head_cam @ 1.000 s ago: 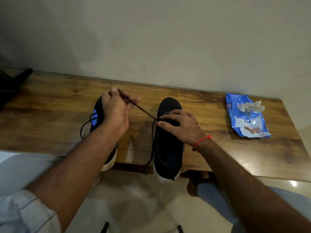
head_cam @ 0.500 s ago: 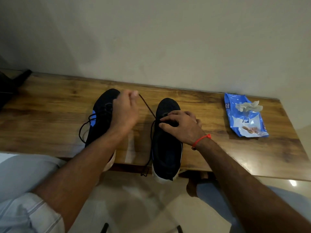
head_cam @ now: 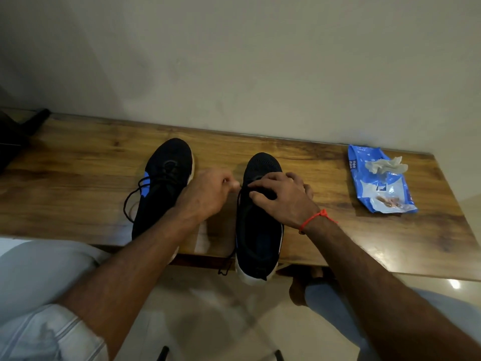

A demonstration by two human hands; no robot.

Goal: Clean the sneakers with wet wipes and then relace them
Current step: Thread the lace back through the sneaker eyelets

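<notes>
As the left hand dropped back beside the right sneaker at frame centre, pinching its lace, the slack vanished; right hand gripped the eyelets, next threading likely.

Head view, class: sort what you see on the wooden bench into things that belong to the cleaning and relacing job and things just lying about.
Belonging to the job:
- right black knit sneaker
- its black lace
- left black-and-blue sneaker
- blue wet-wipe packet
- crumpled white wipe

Lying about:
- dark object at the bench's left end
</notes>
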